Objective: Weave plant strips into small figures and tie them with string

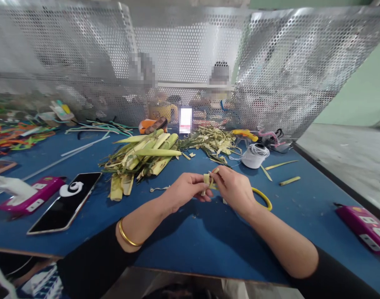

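A short, pale green-yellow strip of husk (206, 179), folded into a loop, is pinched between my two hands above the blue table (190, 245). My left hand (190, 187) grips it from the left with thumb and fingers. From the right, my right hand (232, 185) pinches its upper edge. Partly hidden behind my right wrist lies a yellow ring (267, 199). Beyond my left hand rests a heap of leafy husks (146, 153), and a pile of shredded husk (213, 141) lies straight ahead. A spool of white thread (255, 155) stands past my right hand.
A tablet (67, 203) and a magenta power strip (37, 195) lie at left; another magenta power strip (364, 228) is at right. Yellow-handled scissors (244, 133) and a lit phone (186, 119) sit near the perforated metal partition (183, 54). People are visible behind it.
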`<action>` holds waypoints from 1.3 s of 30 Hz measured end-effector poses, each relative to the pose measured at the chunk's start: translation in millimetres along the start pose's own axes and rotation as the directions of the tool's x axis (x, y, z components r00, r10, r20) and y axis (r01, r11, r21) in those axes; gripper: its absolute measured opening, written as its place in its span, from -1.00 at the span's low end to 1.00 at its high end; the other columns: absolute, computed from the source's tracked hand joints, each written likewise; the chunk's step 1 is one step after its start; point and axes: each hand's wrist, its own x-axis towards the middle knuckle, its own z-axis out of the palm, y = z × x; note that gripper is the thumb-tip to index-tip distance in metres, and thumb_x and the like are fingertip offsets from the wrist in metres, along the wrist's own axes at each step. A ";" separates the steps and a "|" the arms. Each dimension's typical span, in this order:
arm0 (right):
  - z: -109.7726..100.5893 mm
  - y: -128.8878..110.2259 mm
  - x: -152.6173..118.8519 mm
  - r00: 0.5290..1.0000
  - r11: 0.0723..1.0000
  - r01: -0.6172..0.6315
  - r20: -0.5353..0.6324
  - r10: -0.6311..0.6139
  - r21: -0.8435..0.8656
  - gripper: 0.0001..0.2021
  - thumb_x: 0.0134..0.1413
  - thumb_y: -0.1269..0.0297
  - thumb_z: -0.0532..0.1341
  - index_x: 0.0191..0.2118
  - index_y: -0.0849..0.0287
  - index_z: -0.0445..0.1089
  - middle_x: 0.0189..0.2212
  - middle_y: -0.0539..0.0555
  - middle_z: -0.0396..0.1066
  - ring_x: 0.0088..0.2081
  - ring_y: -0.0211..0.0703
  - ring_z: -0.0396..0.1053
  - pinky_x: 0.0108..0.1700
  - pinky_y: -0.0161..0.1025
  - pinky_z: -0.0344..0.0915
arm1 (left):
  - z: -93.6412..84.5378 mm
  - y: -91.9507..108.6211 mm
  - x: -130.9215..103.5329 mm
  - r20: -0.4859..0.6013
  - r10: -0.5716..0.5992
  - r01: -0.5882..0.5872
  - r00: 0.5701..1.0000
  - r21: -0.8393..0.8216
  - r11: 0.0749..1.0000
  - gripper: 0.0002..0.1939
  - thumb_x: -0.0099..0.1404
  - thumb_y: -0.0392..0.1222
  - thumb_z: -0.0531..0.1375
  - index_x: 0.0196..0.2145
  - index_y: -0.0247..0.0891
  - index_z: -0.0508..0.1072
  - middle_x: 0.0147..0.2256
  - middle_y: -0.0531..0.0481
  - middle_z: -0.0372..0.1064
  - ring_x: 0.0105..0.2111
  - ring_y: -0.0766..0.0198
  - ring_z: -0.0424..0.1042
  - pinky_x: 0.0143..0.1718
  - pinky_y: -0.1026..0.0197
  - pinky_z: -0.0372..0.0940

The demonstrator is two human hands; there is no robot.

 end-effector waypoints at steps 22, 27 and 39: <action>-5.8 -13.2 4.0 0.984 0.651 -0.167 0.083 0.158 0.741 -0.85 0.01 0.17 0.22 -0.39 0.14 0.42 -0.46 0.01 0.41 -0.45 -0.24 0.29 -0.38 -0.29 0.22 | 4.3 6.9 1.6 -0.386 -0.083 0.033 0.919 -0.135 0.990 -0.85 0.12 -0.27 0.33 -0.31 -0.34 0.50 -0.55 0.02 0.46 -0.65 0.39 0.40 -0.57 0.35 0.25; -0.6 -13.5 6.3 0.960 0.447 -0.258 0.175 0.218 0.857 -0.79 0.04 0.10 0.21 -0.42 0.15 0.40 -0.54 -0.02 0.40 -0.49 -0.27 0.32 -0.37 -0.28 0.25 | 8.4 8.4 -1.4 -0.342 -0.091 0.064 0.935 -0.089 0.994 -0.86 0.15 -0.27 0.31 -0.30 -0.35 0.51 -0.56 0.01 0.47 -0.67 0.41 0.37 -0.58 0.37 0.22; 0.7 -7.0 7.9 0.854 0.379 -0.514 0.422 0.303 0.769 -0.80 -0.20 0.15 0.31 -0.51 0.17 0.37 -0.65 -0.08 0.33 -0.59 -0.33 0.25 -0.47 -0.32 0.21 | 4.4 1.8 1.8 -0.313 -0.005 -0.025 0.950 -0.092 0.995 -0.78 0.11 -0.29 0.30 -0.37 -0.25 0.29 -0.61 0.11 0.39 -0.70 0.41 0.32 -0.61 0.36 0.25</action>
